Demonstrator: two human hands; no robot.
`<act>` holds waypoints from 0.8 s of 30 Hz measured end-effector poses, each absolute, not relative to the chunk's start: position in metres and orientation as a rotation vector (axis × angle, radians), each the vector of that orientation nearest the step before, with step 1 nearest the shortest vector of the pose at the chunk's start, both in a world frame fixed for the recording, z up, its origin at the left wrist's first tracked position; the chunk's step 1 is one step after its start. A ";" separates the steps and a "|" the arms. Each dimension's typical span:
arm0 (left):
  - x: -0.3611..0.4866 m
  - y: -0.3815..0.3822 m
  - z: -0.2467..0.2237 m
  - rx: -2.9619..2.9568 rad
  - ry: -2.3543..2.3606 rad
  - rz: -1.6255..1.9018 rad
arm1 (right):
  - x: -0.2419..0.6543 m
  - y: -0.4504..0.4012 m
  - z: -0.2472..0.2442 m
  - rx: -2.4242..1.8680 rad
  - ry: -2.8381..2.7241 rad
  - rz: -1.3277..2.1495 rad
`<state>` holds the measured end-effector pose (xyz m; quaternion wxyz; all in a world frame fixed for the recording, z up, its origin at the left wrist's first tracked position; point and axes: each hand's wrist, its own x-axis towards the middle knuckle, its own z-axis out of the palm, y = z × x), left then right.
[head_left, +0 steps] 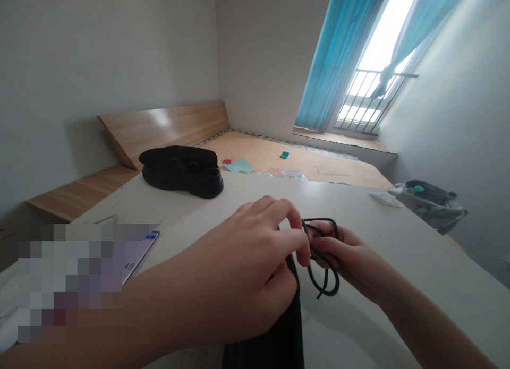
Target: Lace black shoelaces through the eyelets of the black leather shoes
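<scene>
A black shoe (285, 332) stands on the white table right in front of me, mostly covered by my left hand (266, 252). That hand is closed over its upper part, with the thumb on the near side and the fingers bent over it. Just to the right, my right hand (334, 249) pinches a black shoelace (332, 292), which hangs in loose loops beside the shoe. Part of the lace runs up to my left fingertips; where it meets the shoe is hidden. Farther back at left lies another black shoe (183, 172).
The white table (398, 241) carries a phone-like screen (139, 255) at left, partly blurred out, and a crumpled white tissue (384, 199) at far right. Behind it is a bed (255, 143) with small items. A grey bag (432, 204) stands beyond the right edge.
</scene>
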<state>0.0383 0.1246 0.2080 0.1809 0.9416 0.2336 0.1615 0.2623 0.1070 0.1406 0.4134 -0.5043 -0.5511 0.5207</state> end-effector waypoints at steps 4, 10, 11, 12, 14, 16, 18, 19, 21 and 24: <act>0.036 0.127 0.195 2.723 0.670 0.229 | 0.269 0.118 0.129 -1.690 -1.952 0.493; 0.037 0.135 0.182 2.816 0.806 0.102 | 0.264 0.113 0.130 -1.529 -2.296 0.028; 0.036 0.136 0.184 2.815 0.810 0.096 | 0.263 0.112 0.133 -1.502 -2.270 0.005; 0.036 0.137 0.187 2.813 0.805 0.091 | 0.263 0.110 0.135 -1.469 -2.225 -0.001; 0.035 0.140 0.193 2.816 0.775 0.095 | 0.261 0.108 0.140 -1.368 -2.097 0.004; 0.034 0.142 0.198 2.813 0.740 0.124 | 0.258 0.103 0.144 -1.236 -1.981 -0.002; 0.035 0.144 0.201 2.800 0.724 0.163 | 0.251 0.095 0.149 -1.108 -1.910 -0.015; 0.035 0.145 0.201 2.792 0.723 0.177 | 0.246 0.090 0.152 -1.055 -1.897 -0.029; 0.035 0.145 0.201 2.778 0.728 0.202 | 0.236 0.080 0.157 -0.977 -1.915 -0.063; 0.036 0.144 0.198 2.773 0.734 0.218 | 0.217 0.066 0.161 -0.902 -2.117 -0.122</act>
